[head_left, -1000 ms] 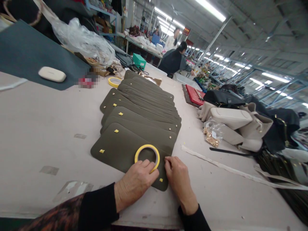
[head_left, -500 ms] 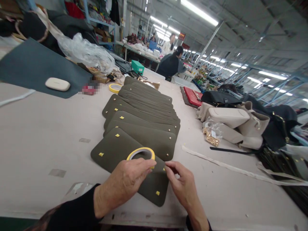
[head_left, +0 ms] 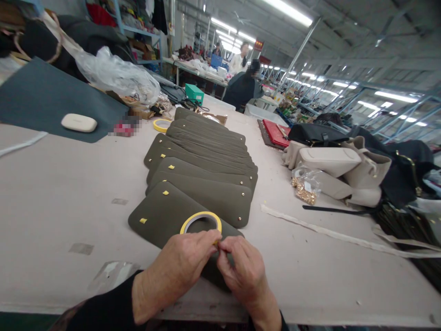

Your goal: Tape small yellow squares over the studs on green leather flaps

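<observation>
My left hand [head_left: 184, 257] is closed on a roll of yellow tape [head_left: 201, 215], which stands tilted over the nearest olive-green panel [head_left: 172, 209]. My right hand [head_left: 243, 266] pinches at the roll's near edge, its fingertips meeting those of the left; whatever is between them is too small to make out. Small yellow tape pieces [head_left: 166, 193] stick to the panel's left corners, while its right end is partly hidden under my hands. Behind it lies a fanned row of similar panels [head_left: 206, 147], some with yellow pieces and some with small metal studs at the corners.
A second yellow tape roll [head_left: 161, 125] lies by the row's far left. On the right are beige bags [head_left: 330, 161], a bag of gold hardware [head_left: 306, 189] and a pale strip [head_left: 310, 232]. A white case [head_left: 79, 122] rests on dark sheet material [head_left: 37, 99]. People sit and stand farther back.
My right hand has moved left from the panel's right edge to the tape roll, where its fingertips now meet my left hand's. The left hand still holds the roll.
</observation>
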`<state>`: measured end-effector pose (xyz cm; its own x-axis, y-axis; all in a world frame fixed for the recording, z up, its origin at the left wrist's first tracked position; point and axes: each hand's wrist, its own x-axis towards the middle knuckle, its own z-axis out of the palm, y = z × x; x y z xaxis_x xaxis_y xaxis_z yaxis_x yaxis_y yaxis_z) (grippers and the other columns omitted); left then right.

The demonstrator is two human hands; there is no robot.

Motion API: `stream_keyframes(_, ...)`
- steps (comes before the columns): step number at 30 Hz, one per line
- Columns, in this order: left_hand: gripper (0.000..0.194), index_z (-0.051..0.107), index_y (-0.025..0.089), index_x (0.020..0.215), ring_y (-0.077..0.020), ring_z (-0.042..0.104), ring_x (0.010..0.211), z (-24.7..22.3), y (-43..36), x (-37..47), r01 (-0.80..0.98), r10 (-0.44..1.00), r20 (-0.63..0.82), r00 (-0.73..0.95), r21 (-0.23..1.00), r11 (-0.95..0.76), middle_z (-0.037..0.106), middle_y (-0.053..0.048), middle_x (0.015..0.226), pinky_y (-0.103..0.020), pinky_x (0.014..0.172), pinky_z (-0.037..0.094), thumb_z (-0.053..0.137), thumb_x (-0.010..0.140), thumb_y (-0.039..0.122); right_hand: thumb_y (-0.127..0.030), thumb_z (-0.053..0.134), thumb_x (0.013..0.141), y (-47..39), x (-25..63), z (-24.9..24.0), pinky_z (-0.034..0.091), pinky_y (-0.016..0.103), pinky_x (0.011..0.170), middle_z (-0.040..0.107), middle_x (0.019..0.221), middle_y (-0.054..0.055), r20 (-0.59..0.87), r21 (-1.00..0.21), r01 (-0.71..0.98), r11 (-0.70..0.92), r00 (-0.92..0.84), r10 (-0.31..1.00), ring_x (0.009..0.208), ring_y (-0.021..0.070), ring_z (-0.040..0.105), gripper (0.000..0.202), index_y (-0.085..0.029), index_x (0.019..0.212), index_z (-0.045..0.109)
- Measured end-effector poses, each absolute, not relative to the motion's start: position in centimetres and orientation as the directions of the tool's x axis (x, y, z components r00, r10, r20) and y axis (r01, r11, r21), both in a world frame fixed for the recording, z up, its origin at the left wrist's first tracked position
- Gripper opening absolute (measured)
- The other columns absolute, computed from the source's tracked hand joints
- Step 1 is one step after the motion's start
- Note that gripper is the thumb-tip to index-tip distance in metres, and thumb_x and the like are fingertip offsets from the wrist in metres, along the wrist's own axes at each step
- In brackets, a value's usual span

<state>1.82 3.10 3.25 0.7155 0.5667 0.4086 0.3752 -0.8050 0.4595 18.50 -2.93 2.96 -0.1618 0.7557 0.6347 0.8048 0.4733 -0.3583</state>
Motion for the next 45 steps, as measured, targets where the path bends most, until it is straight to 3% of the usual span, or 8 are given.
stream_keyframes(5,0.019,0.053,0.020,0.086,-0.0139,0.058,0.065,3.7,3.6,2.4,0.420,0.589,0.356,0.725,0.450,-0.788,0.058,0.001,0.075,-0.023,0.056,0.042,0.036,0.094,0.014,-0.009,0.053,0.081,-3.1,18.0,2.6,0.051,0.024,0.061,0.067,0.070,0.003,0.620,-0.491,0.808,0.326,0.061,0.783,0.063,0.0139,0.062,0.015,-0.018,0.083,0.064)
stream_keyframes(9,0.022,0.052,0.019,0.083,-0.0141,0.052,0.061,4.1,3.4,3.8,0.334,0.497,0.488,0.718,0.384,-0.861,0.054,0.000,0.072,-0.025,0.056,0.040,0.034,0.094,0.013,-0.024,0.059,0.080,-2.3,19.3,2.3,0.048,0.022,0.048,0.063,0.057,-0.001,0.152,-0.918,0.396,-0.033,0.428,0.891,0.048,0.0124,0.058,0.012,-0.017,0.073,0.065)
stream_keyframes(13,0.018,0.053,0.018,0.088,-0.0163,0.051,0.068,3.5,3.9,5.4,0.355,0.462,0.506,0.728,0.297,-0.886,0.055,-0.002,0.077,-0.028,0.062,0.043,0.037,0.095,0.016,-0.039,0.067,0.075,-1.4,22.7,1.5,0.051,0.025,0.048,0.064,0.056,0.002,-0.093,-0.978,0.119,-0.173,0.492,0.866,0.049,0.0143,0.059,0.026,-0.013,0.075,0.068)
stream_keyframes(19,0.008,0.053,0.018,0.085,-0.0217,0.052,0.081,1.1,6.3,6.3,0.477,0.486,0.329,0.809,0.116,-0.871,0.057,-0.005,0.087,-0.033,0.068,0.046,0.049,0.092,0.018,-0.042,0.062,0.080,-0.3,25.3,1.3,0.049,0.025,0.052,0.067,0.062,0.003,0.007,-0.905,0.389,-0.173,0.421,0.907,0.056,0.0153,0.061,0.030,-0.014,0.081,0.071)
stream_keyframes(30,0.008,0.052,0.019,0.084,-0.0211,0.049,0.078,0.8,6.4,6.2,0.476,0.498,0.320,0.806,0.150,-0.866,0.056,-0.004,0.085,-0.033,0.065,0.043,0.050,0.092,0.018,-0.027,0.050,0.087,1.7,24.5,0.5,0.049,0.028,0.070,0.073,0.084,0.007,0.243,-0.509,0.856,-0.097,0.250,0.937,0.075,0.0195,0.067,0.020,-0.019,0.084,0.069)
stream_keyframes(36,0.006,0.053,0.019,0.086,-0.0219,0.049,0.082,0.6,6.5,6.1,0.468,0.494,0.308,0.813,0.158,-0.869,0.057,-0.005,0.088,-0.033,0.067,0.044,0.050,0.091,0.017,-0.033,0.055,0.088,1.1,25.2,1.3,0.046,0.027,0.057,0.068,0.067,0.001,0.283,-0.416,0.897,-0.146,0.281,0.917,0.059,0.0182,0.064,0.027,-0.017,0.110,0.057)
stream_keyframes(42,0.005,0.052,0.019,0.087,-0.0225,0.048,0.084,0.5,6.8,6.4,0.478,0.501,0.327,0.801,0.155,-0.865,0.055,-0.005,0.089,-0.033,0.069,0.045,0.050,0.091,0.017,-0.017,0.042,0.093,0.0,25.8,1.6,0.051,0.030,0.077,0.067,0.085,0.008,0.423,-0.249,0.937,0.245,-0.123,0.898,0.081,0.0183,0.064,0.021,-0.018,0.092,0.063)
stream_keyframes(45,0.009,0.052,0.019,0.086,-0.0226,0.047,0.082,0.6,7.1,6.7,0.493,0.507,0.343,0.791,0.133,-0.860,0.054,-0.006,0.087,-0.035,0.072,0.044,0.047,0.091,0.016,-0.013,0.043,0.091,0.8,25.4,1.1,0.051,0.032,0.076,0.068,0.084,0.009,0.337,-0.211,0.956,0.203,-0.124,0.933,0.080,0.0197,0.064,0.023,-0.017,0.093,0.066)
